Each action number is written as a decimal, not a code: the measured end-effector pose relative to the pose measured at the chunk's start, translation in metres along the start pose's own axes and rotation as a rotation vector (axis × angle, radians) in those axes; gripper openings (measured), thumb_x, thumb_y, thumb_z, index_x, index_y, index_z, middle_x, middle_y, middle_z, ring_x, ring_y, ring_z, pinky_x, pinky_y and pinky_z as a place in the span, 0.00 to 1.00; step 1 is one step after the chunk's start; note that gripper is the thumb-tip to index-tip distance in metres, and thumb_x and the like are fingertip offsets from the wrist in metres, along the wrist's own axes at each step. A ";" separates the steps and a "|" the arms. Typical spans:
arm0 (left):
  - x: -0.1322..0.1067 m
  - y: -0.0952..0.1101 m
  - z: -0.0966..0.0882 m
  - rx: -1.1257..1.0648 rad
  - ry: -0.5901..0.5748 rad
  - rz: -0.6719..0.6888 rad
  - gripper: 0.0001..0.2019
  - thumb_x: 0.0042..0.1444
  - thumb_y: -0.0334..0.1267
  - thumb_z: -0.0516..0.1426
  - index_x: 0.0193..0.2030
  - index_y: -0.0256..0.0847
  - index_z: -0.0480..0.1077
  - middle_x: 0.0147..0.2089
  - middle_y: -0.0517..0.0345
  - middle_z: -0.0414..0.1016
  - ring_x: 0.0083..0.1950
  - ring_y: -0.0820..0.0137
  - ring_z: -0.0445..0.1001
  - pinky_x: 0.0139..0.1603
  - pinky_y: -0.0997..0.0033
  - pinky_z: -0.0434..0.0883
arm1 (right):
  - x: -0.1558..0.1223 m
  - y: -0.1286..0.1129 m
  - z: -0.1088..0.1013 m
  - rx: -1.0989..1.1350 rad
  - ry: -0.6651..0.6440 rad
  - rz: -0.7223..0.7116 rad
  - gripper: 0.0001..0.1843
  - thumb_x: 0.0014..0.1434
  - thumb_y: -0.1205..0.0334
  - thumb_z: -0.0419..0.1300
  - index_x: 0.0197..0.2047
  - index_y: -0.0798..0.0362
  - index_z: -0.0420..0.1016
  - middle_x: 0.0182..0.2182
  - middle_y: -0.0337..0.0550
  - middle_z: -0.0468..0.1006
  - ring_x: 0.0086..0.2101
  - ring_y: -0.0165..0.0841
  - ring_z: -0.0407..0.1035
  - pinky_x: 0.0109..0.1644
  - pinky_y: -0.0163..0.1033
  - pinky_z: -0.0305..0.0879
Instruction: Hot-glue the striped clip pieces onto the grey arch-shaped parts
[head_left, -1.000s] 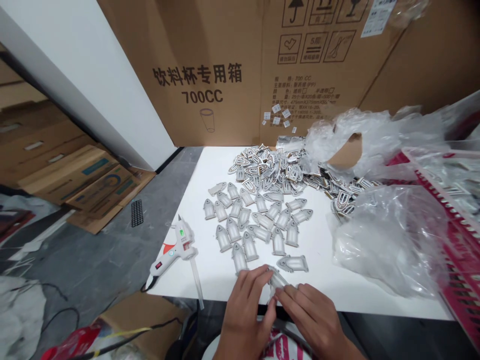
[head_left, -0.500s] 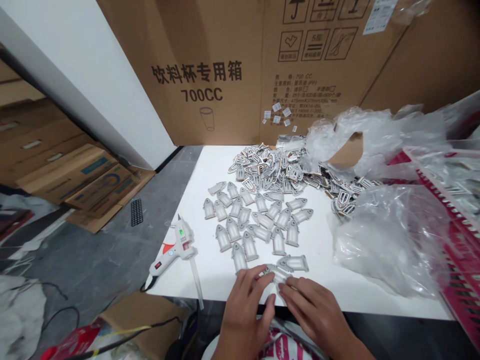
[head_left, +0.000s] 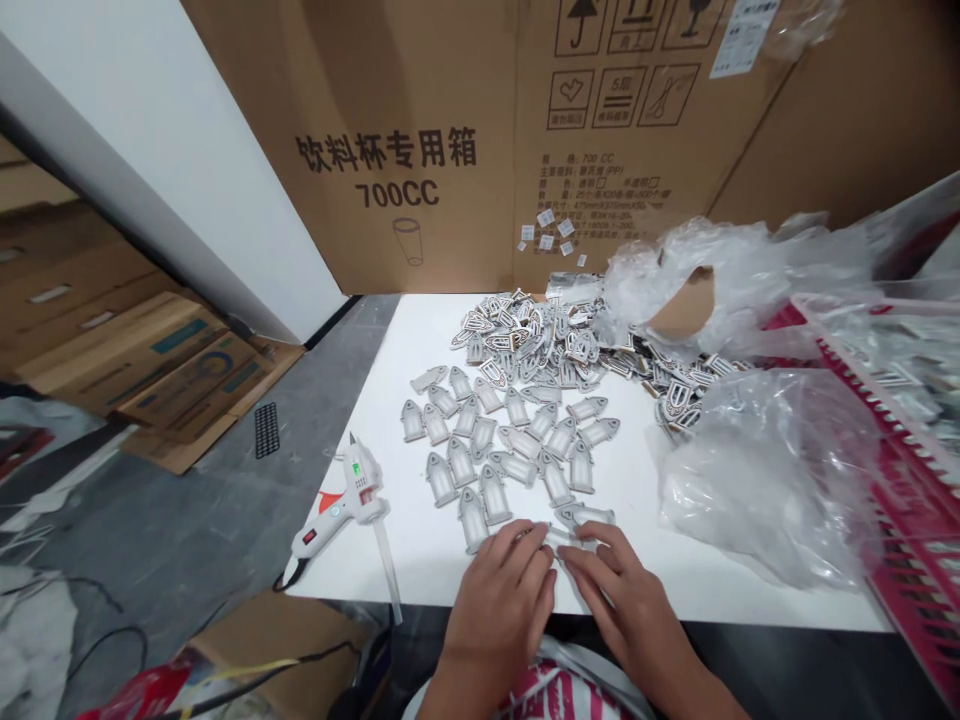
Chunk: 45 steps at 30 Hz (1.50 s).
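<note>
Flat on white table [head_left: 420,330]: grey arched window piece [head_left: 564,534], long axis crosswise, tip hidden. Left hand [head_left: 501,598] and right hand [head_left: 624,598] spread, fingertips pressing it.

Small flat cutout [head_left: 562,536], pale grey, arch-shaped with a pointed end. Lying flat near the front edge of the white worktop [head_left: 420,335], partly covered by fingertips of left hand [head_left: 504,600] and right hand [head_left: 622,600].

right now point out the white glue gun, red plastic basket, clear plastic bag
white glue gun [head_left: 345,500], head view, body
red plastic basket [head_left: 922,540], head view, slatted wall
clear plastic bag [head_left: 765,480], head view, crumpled middle
</note>
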<state>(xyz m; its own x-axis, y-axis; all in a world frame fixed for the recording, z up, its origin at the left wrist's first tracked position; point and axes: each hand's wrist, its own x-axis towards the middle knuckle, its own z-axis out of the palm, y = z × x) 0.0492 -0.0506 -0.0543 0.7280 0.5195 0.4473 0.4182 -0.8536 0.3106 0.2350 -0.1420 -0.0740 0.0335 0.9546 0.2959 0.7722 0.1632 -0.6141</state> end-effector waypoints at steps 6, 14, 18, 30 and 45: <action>-0.008 -0.010 0.004 0.015 0.036 0.058 0.14 0.70 0.27 0.56 0.60 0.36 0.74 0.59 0.49 0.83 0.65 0.59 0.79 0.63 0.57 0.81 | -0.002 -0.001 0.005 0.041 0.076 -0.003 0.22 0.74 0.72 0.53 0.65 0.46 0.73 0.56 0.54 0.77 0.48 0.38 0.82 0.50 0.39 0.80; -0.008 -0.012 0.005 -0.041 0.043 0.047 0.12 0.72 0.28 0.55 0.57 0.39 0.75 0.55 0.52 0.84 0.63 0.63 0.80 0.64 0.63 0.80 | 0.003 -0.006 0.004 0.159 0.108 0.167 0.17 0.74 0.67 0.55 0.61 0.44 0.77 0.54 0.49 0.77 0.28 0.29 0.76 0.37 0.37 0.78; -0.005 -0.011 0.002 -0.036 0.041 0.048 0.12 0.73 0.28 0.54 0.57 0.39 0.75 0.53 0.52 0.84 0.62 0.63 0.81 0.63 0.63 0.81 | 0.006 -0.006 0.004 0.173 0.145 0.217 0.11 0.74 0.64 0.59 0.55 0.45 0.80 0.51 0.47 0.79 0.24 0.28 0.71 0.30 0.37 0.74; -0.003 -0.010 0.002 0.016 0.068 0.093 0.12 0.72 0.30 0.56 0.59 0.37 0.74 0.54 0.50 0.83 0.58 0.61 0.81 0.56 0.59 0.82 | 0.016 -0.007 -0.009 0.210 0.128 0.218 0.10 0.75 0.62 0.58 0.53 0.45 0.80 0.52 0.47 0.77 0.30 0.29 0.75 0.35 0.36 0.74; 0.026 -0.018 0.004 0.066 0.074 0.051 0.15 0.66 0.21 0.55 0.53 0.38 0.76 0.54 0.49 0.83 0.55 0.56 0.78 0.50 0.53 0.80 | 0.196 0.098 -0.060 -0.353 0.117 0.594 0.17 0.71 0.51 0.62 0.54 0.55 0.78 0.46 0.49 0.80 0.48 0.41 0.75 0.57 0.49 0.69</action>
<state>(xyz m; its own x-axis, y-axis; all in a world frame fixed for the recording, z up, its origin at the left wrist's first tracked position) 0.0629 -0.0215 -0.0512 0.7081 0.4751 0.5224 0.4185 -0.8782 0.2315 0.3551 0.0463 -0.0326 0.5662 0.8211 0.0728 0.7613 -0.4870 -0.4280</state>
